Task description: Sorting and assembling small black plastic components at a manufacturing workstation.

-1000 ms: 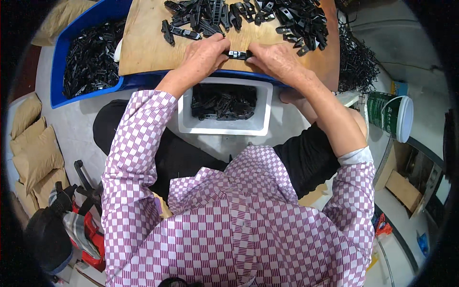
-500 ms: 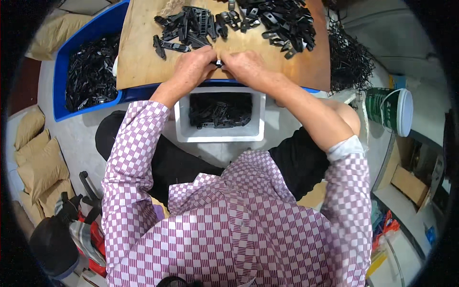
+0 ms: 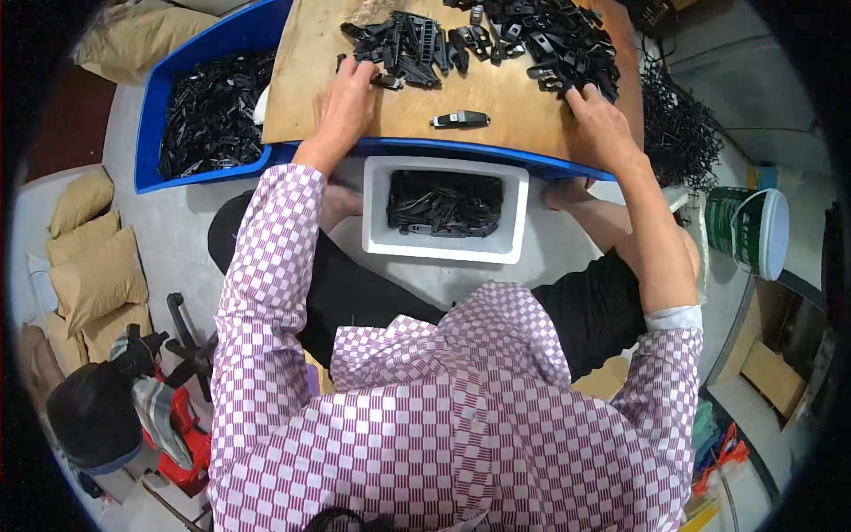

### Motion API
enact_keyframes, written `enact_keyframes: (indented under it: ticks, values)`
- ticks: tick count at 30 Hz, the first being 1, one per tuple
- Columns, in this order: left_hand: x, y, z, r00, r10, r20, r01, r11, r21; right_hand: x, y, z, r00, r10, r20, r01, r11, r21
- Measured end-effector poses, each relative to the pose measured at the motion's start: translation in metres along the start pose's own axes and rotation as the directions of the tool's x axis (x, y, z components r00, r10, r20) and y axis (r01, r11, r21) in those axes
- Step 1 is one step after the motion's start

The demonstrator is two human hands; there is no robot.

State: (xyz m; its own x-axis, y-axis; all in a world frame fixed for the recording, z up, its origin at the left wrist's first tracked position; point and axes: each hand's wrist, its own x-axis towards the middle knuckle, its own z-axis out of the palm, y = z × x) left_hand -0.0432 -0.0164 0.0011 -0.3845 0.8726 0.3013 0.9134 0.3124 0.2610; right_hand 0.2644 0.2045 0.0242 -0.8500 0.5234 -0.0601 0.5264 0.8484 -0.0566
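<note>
A black plastic clip-like part (image 3: 460, 120) with a light grey patch lies alone near the front edge of the wooden board (image 3: 417, 133). To its left, my left hand (image 3: 341, 106) reaches over the board with fingers apart, next to a few loose black parts (image 3: 387, 82) at the edge of the left pile (image 3: 403, 44). My right hand (image 3: 605, 131) is at the front of the right pile of black parts (image 3: 576, 53). Its thumb and forefinger are apart and reach toward the pieces. Neither hand visibly holds anything, though some fingertips are hard to make out against the dark pieces.
Below the board's front edge, a white foam box (image 3: 377, 213) holds black parts. A blue tub (image 3: 151, 146) full of black pieces stands at the left. Thin black pieces (image 3: 678, 124) heap beyond the board's right edge, near a green bucket (image 3: 736, 226). Brown packages (image 3: 97, 275) lie at left.
My hands, together before over a small part, have moved apart, left hand to the left pile and right hand to the right one. A black part now lies between them. The view has shifted.
</note>
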Motion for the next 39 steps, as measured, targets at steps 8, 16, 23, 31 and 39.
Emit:
enact_keyframes:
  ticks: [8,16,23,31,39]
  values:
    - [0.023,0.008,-0.001,0.991,0.115,0.075,-0.123,0.986,0.112,0.017,0.002,0.01,0.993,-0.05,-0.105,0.054,0.998,0.039]
    - [0.02,0.023,0.005,0.976,0.165,0.141,-0.179,0.98,0.093,0.023,-0.049,0.008,0.994,0.086,-0.066,-0.011,0.688,0.725]
    - [0.03,0.035,0.017,0.988,0.141,0.065,-0.141,0.99,-0.003,0.03,-0.043,0.025,0.933,-0.217,-0.289,0.315,0.879,0.358]
    - [0.047,0.056,0.038,0.984,-0.038,0.173,0.07,0.981,-0.18,0.02,-0.036,0.016,0.947,-0.231,-0.225,0.276,0.941,0.197]
    - [0.046,0.04,0.035,0.898,0.385,0.211,-0.373,0.923,-0.095,0.022,-0.036,0.012,0.934,-0.311,-0.177,0.328,0.942,0.074]
